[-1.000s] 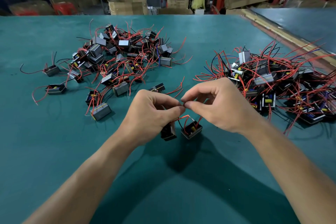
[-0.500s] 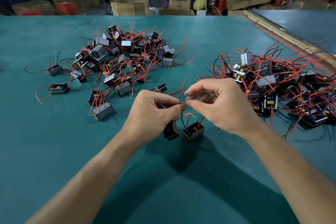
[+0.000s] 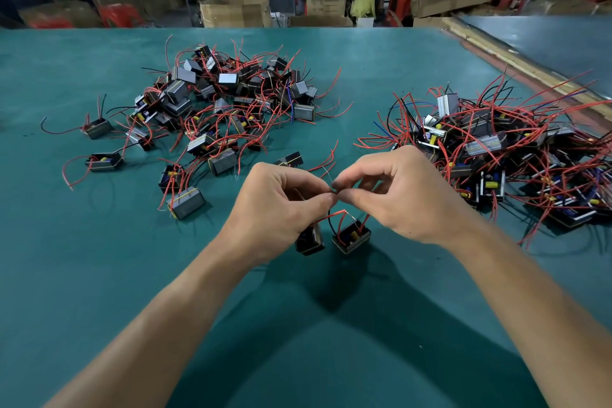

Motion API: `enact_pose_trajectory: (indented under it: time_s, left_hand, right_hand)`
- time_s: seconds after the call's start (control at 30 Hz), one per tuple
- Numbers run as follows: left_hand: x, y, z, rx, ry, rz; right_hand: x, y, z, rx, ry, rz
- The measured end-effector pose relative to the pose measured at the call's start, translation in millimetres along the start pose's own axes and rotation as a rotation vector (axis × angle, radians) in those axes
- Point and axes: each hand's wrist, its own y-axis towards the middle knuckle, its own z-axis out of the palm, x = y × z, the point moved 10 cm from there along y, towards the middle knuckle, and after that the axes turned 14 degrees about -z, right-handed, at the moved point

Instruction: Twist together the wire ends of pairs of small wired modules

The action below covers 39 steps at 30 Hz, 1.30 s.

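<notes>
Two small black modules hang by their red wires over the green table (image 3: 99,275): the left module (image 3: 310,239) and the right module (image 3: 351,236). My left hand (image 3: 275,212) and my right hand (image 3: 400,195) meet fingertip to fingertip above them, each pinching the bare wire ends (image 3: 332,189) between thumb and forefinger. A thin bare strand sticks up from the pinch. Part of the left module is hidden behind my left hand.
A loose pile of modules with red and black wires (image 3: 218,109) lies at the centre left. A denser tangled pile (image 3: 496,156) lies to the right, close to my right hand. Cardboard boxes (image 3: 235,10) and people stand beyond the table's far edge.
Both hands stay pinched together on the wire ends, with only small finger shifts. The two modules hang in nearly the same spot.
</notes>
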Motion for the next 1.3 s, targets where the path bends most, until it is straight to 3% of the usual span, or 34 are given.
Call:
enact_pose_trajectory:
  time_s: [0.27, 0.47, 0.83, 1.13, 1.3]
  left_hand:
    - [-6, -1, -1, -0.030, 0.049, 0.044]
    - [-34, -18, 2, -0.150, 0.381, 0.345]
    - [-8, -2, -3, -0.042, 0.086, 0.074]
    - [-7, -3, 0, -0.018, 0.091, 0.064]
    - [-14, -8, 3, -0.003, 0.118, 0.118]
  right_hand:
    - [2, 0, 2, 0.056, -0.026, 0.011]
    - [-20, -9, 18, 0.106, 0.239, 0.298]
    - [-10, -4, 10, 0.050, 0.422, 0.110]
    - [-7, -1, 2, 0.016, 0.280, 0.024]
    - [-10, -3, 4, -0.008, 0.337, 0.097]
